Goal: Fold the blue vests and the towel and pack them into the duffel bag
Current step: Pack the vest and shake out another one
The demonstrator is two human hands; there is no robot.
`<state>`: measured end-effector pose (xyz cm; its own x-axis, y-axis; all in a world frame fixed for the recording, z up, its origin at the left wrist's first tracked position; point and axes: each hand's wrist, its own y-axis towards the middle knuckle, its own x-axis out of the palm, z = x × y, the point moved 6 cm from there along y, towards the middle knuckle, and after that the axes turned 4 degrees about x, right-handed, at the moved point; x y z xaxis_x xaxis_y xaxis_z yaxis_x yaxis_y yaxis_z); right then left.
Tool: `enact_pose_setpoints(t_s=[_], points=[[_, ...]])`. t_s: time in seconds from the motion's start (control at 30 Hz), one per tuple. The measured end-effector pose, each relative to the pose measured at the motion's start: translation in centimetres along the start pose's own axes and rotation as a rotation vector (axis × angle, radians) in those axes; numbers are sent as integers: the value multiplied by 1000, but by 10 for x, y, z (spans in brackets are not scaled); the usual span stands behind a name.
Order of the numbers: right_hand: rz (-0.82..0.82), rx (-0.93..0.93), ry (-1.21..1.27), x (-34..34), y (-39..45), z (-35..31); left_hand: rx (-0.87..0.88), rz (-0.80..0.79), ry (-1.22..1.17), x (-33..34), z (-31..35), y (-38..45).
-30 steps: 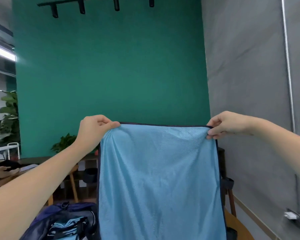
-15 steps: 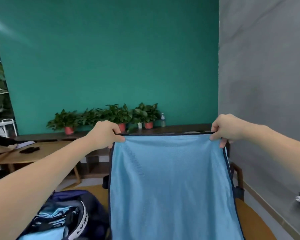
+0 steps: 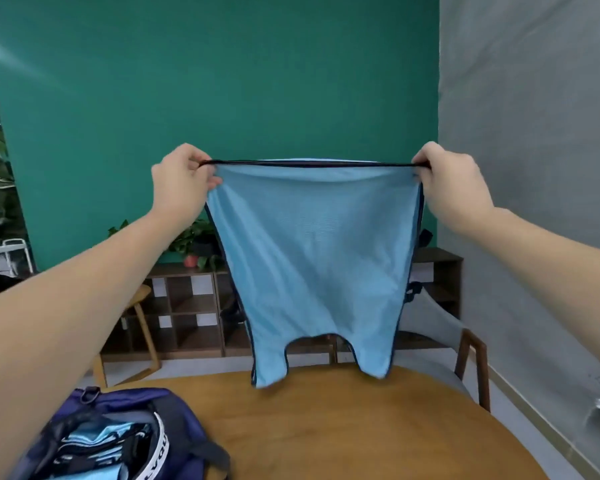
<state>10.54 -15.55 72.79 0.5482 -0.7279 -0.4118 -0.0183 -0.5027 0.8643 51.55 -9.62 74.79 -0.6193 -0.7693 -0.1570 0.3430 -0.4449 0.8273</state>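
Left hand (image 3: 182, 183) and right hand (image 3: 452, 185) are pinching a blue vest (image 3: 314, 258) outstretched mid-frame above the tabletop (image 3: 378, 431), likely needing lowering for folding.

"VOU" on duffel bag (image 3: 118, 407) band

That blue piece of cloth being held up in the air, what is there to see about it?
It is a light blue vest of thin, mesh-like fabric with dark navy trim along its edges. It hangs upside down: the left hand and right hand pinch the two corners of its hem and stretch it taut, while its two shoulder straps dangle just above the round wooden table. It is unfolded, with soft creases.
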Motion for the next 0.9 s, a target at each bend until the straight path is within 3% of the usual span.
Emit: enact_pose_setpoints(t_s=[0.23, 0.3, 0.43, 0.5, 0.63, 0.9], points=[[-130, -23, 31, -32, -91, -2, 36, -121, 135, -47, 6, -115], [-290, 30, 39, -30, -137, 8, 16, -231, 211, -53, -9, -168], [-816, 172, 1, -19, -247, 26, -107, -544, 265, -60, -47, -288], [-951, 209, -25, -21, -299, 32, -157, -703, 254, -63, -62, -347], [-1061, 277, -66, -27, -377, 43, -203, -938, 298, -70, -86, -431], [-1214, 328, -18, -34, -432, 69, -323, -984, 32, -77, -83, -476]])
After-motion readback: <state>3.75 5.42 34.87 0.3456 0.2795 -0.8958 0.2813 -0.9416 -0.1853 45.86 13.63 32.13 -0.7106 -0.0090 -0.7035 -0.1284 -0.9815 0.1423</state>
